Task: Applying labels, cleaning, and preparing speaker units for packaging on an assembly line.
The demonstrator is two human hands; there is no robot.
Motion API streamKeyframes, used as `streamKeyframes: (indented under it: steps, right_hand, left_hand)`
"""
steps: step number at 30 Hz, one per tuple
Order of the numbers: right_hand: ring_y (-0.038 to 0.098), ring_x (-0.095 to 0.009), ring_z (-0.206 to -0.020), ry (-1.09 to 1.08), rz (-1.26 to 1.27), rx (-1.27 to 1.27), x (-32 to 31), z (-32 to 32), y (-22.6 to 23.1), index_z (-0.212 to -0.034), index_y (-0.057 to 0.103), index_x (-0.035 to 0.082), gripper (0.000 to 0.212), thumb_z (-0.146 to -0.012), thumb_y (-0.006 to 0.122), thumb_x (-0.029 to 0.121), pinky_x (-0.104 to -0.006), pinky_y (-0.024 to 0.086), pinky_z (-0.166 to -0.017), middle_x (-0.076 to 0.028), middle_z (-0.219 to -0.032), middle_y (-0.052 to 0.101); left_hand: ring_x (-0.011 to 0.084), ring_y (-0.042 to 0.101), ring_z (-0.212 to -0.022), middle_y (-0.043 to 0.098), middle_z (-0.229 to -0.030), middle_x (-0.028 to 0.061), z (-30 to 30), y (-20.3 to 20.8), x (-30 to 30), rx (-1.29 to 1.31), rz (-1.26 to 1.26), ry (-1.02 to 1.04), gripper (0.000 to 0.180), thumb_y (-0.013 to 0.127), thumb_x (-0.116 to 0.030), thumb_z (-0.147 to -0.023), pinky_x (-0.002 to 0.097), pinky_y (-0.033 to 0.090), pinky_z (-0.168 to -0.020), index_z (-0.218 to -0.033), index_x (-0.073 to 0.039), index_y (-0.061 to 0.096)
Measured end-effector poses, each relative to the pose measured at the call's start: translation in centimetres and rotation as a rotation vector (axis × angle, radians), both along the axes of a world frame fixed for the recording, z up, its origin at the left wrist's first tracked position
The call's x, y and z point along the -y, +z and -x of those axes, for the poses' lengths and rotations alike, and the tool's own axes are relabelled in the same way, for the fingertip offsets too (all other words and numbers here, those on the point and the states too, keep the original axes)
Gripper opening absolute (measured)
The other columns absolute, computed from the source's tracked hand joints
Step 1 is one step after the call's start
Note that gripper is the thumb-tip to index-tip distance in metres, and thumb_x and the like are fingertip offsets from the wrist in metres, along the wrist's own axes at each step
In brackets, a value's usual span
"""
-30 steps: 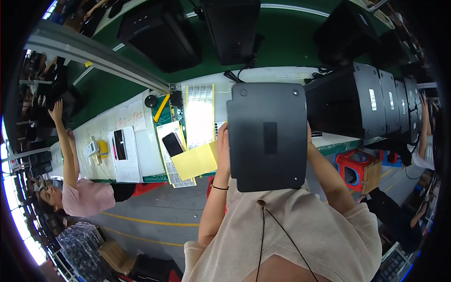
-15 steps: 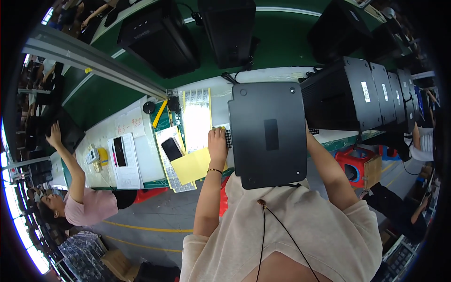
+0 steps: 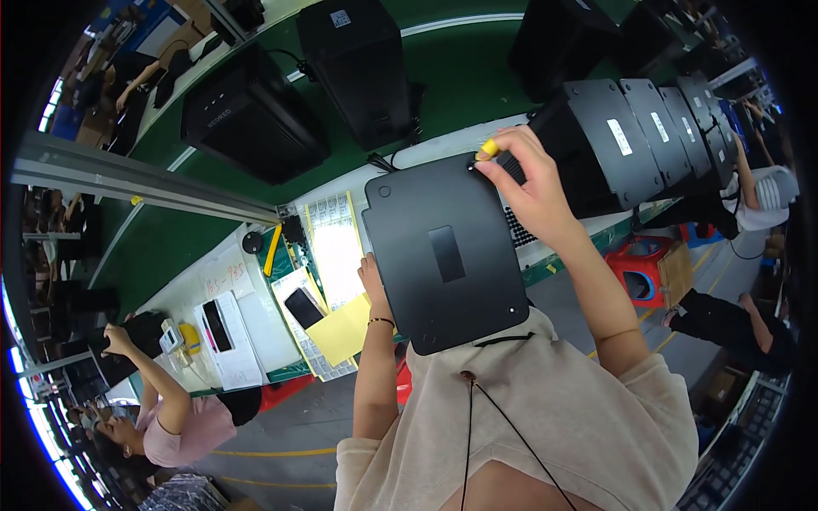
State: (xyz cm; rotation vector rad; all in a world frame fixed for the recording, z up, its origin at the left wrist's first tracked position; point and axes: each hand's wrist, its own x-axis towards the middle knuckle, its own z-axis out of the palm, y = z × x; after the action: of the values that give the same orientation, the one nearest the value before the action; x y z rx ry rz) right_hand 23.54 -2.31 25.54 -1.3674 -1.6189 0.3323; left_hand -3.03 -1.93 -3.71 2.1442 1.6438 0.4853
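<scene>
Bright light, white and a bit blue, showed at the left edge. The label sheet point(image 3: 335, 251) shone so white that its middle was washed out. The black panel point(image 3: 409, 255) had a soft shine. The tall black boxes point(image 3: 354, 77) looked very dark. Lines bent near the sides, corners went black, and far things looked fuzzy.

Factory: rowed black cases point(image 3: 639, 162), co-workers point(image 3: 196, 428)

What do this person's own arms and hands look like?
Both forearms are bare below short beige sleeves. A thin dark bracelet circles the wrist of the left hand; the right hand has none. A small yellow piece shows at its fingertips; I can't tell whether it's worn.
</scene>
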Motion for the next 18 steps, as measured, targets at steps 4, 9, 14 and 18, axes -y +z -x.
streamKeyframes:
  steps: [4, 9, 14, 18]
  right_hand:
    - [0.055, -0.027, -0.089, 0.003, -0.076, 0.204, -0.9, -0.1, 0.0, -0.088, 0.058, 0.000, 0.013, -0.079, 0.067, 0.003, -0.0373, 0.044, -0.090, -0.009, -0.086, 0.059]
    - [0.058, -0.029, -0.084, -0.031, -0.269, 0.389, -0.7, 0.1, -0.5, -0.084, 0.059, 0.001, 0.014, -0.076, 0.070, 0.002, -0.0426, 0.046, -0.094, -0.010, -0.080, 0.060]
    - [0.060, -0.029, -0.083, -0.059, -0.309, 0.299, 0.3, -0.3, -1.4, -0.083, 0.059, 0.000, 0.017, -0.072, 0.072, -0.002, -0.0435, 0.048, -0.091, -0.011, -0.082, 0.061]
    - [0.060, -0.032, -0.086, 0.004, -0.306, 0.277, 0.2, -0.1, -1.2, -0.084, 0.059, 0.000, 0.018, -0.072, 0.072, -0.002, -0.0436, 0.048, -0.092, -0.013, -0.083, 0.062]
  left_hand:
    - [0.0321, 0.053, -0.082, 0.054, -0.090, 0.0183, -0.4, 1.1, 0.0, 0.026, 0.035, 0.170, 0.033, 0.060, -0.020, -0.081, 0.0409, 0.045, -0.075, -0.104, 0.002, 0.054]
    - [0.0208, 0.051, -0.078, 0.054, -0.088, 0.0113, 0.9, 2.4, 0.0, 0.506, 0.106, 0.291, 0.028, 0.061, -0.017, -0.087, 0.0330, 0.043, -0.073, -0.106, -0.002, 0.049]
    - [0.0082, 0.044, -0.074, 0.050, -0.080, -0.0002, 2.2, 9.0, -1.7, 1.136, 0.273, 0.334, 0.011, 0.061, -0.009, -0.091, 0.0229, 0.037, -0.068, -0.094, -0.005, 0.052]
    - [0.0027, 0.035, -0.063, 0.041, -0.065, -0.0065, 0.3, 20.0, -2.3, 1.191, 0.142, 0.300, 0.012, 0.066, -0.006, -0.087, 0.0189, 0.030, -0.063, -0.088, -0.005, 0.054]
